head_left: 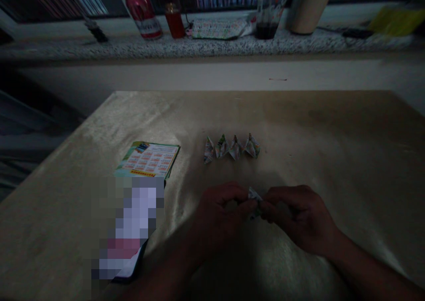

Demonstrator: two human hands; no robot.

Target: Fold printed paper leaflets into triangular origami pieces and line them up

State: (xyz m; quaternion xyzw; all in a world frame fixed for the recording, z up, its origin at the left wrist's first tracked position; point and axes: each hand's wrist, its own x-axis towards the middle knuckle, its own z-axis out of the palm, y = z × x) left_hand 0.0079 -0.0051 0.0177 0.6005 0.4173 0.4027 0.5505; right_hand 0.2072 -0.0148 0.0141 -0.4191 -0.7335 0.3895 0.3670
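Folding appears part-complete: four small, pointed, multicoloured printed-paper pieces (235,150) stand in a row on the tan table (332,146), judged finished. Left hand (221,210) and right hand (303,217) jointly pinch a fifth, pale printed-paper piece (254,195) nearer the person, judged unfinished.

The left forearm (172,261), bare and dim, enters from the near edge and slants far and to the right. The left hand (221,210) is bent inward, its index finger (234,188) arched over on the far side and its thumb (246,209) reaching right from the near side, tips in a pinch. The right forearm (365,262), also bare, comes from the near right corner, slanting far and to the left. The right hand (307,219) mirrors that pinch, knuckles bent. The two sets of fingertips nearly meet.
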